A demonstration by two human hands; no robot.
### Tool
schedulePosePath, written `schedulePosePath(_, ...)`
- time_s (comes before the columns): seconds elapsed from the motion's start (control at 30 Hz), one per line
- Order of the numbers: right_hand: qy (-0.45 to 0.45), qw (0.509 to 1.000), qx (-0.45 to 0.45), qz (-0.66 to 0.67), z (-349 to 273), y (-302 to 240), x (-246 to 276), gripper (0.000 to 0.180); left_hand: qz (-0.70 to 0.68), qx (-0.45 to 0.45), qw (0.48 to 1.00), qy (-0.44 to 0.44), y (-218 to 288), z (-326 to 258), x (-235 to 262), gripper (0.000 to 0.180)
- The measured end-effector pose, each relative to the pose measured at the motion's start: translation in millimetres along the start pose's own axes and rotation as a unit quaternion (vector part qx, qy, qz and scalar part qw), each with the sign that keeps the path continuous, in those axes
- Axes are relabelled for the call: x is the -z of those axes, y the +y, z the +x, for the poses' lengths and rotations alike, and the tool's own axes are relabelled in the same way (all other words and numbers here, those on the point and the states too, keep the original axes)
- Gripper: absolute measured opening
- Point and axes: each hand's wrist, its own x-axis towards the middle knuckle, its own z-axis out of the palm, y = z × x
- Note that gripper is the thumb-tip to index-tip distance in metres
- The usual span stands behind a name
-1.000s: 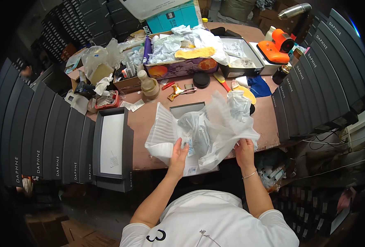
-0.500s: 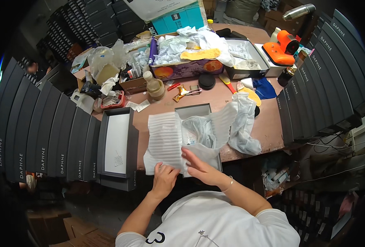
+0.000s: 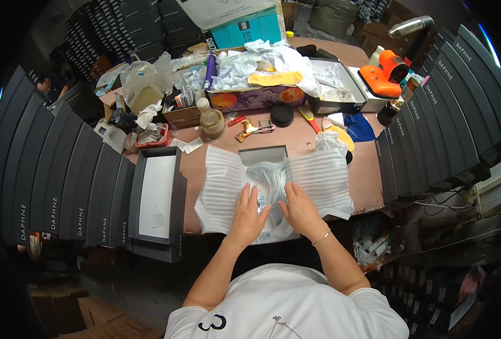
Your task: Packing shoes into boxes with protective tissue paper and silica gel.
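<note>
From the open box (image 3: 263, 154), we could slip a hand through at 9 o'clock, between the foam wrap (image 3: 221, 192) and the neighbouring box (image 3: 159, 189). At 3 o'clock, a tabletop strip (image 3: 368, 172) gives us room until the stacked boxes (image 3: 437, 124) block us. The bottle (image 3: 211, 123) obstructs 11 o'clock, the brush (image 3: 310, 120) 1 o'clock.

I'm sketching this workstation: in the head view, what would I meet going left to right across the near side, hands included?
Left row of dark boxes, open white-lined box, left foam sheet, left hand, right hand, right foam sheet, right row of dark boxes.
</note>
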Motion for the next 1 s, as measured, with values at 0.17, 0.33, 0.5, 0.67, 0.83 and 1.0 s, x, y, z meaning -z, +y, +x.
schedulePosePath(0.17,-0.042,0.972,-0.065,0.220,11,91,-66,0.049,-0.313,0.214,0.923,-0.070,-77,-13,-44,0.053)
schedulePosePath(0.33,-0.059,0.961,-0.106,0.250,4,68,-53,0.042,-0.340,0.206,0.917,-0.026,-134,-28,-76,0.061)
schedulePosePath(0.5,-0.007,0.912,-0.019,0.409,0,34,8,0.064,-0.718,0.208,0.665,-0.012,-35,-8,-5,0.075)
schedulePosePath(0.67,-0.053,0.782,-0.197,0.589,24,35,-38,0.060,-0.732,0.202,0.649,0.035,-69,-2,-40,0.072)
schedulePosePath(0.83,-0.085,0.988,-0.083,0.100,36,73,-73,0.039,-0.572,0.295,0.764,0.041,-112,-5,-53,0.061)
schedulePosePath(1.0,0.081,0.986,0.121,0.084,76,0,-49,0.052,-0.202,0.078,0.971,0.101,-54,-16,8,0.047)
